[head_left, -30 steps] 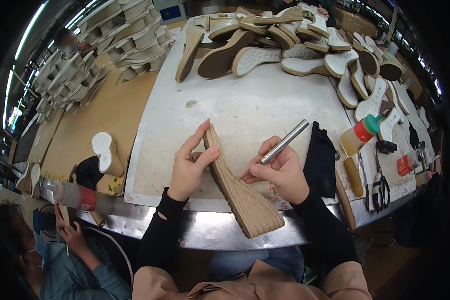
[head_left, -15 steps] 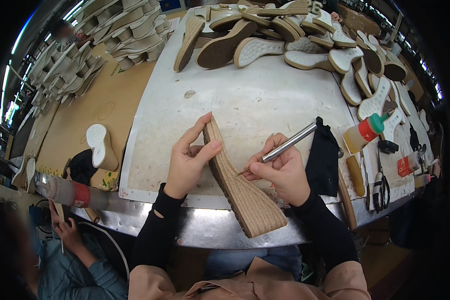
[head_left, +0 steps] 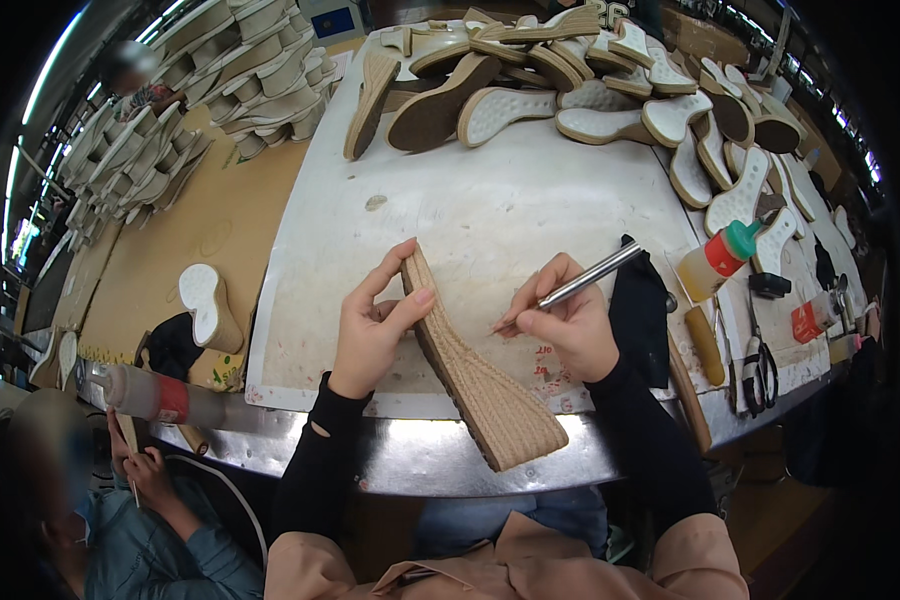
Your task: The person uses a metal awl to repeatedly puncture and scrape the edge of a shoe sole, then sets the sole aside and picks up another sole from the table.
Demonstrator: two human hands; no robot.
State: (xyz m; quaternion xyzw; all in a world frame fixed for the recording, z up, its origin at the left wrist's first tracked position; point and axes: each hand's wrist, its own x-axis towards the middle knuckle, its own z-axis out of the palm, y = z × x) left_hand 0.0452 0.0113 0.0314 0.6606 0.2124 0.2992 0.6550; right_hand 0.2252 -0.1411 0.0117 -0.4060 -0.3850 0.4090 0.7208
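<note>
My left hand grips the toe end of a wedge shoe sole, fingers on the far side and thumb on the near face. The sole is wrapped in tan braided rope, with a dark bottom edge, and slants down to its thick heel near the table's front edge. My right hand is closed round a silver pen-shaped metal tool, just right of the sole and apart from it. The tool's working tip is hard to make out at my fingertips. A black cloth lies beside my right hand.
Many wedge soles are heaped at the back and right; more stand stacked at back left. Bottles, scissors and a hammer lie near the edge. A co-worker sits at lower left.
My right hand and the tool have drawn back from the sole, whose rope face the tip was at before. My left hand keeps its hold, and the sole has barely moved.
</note>
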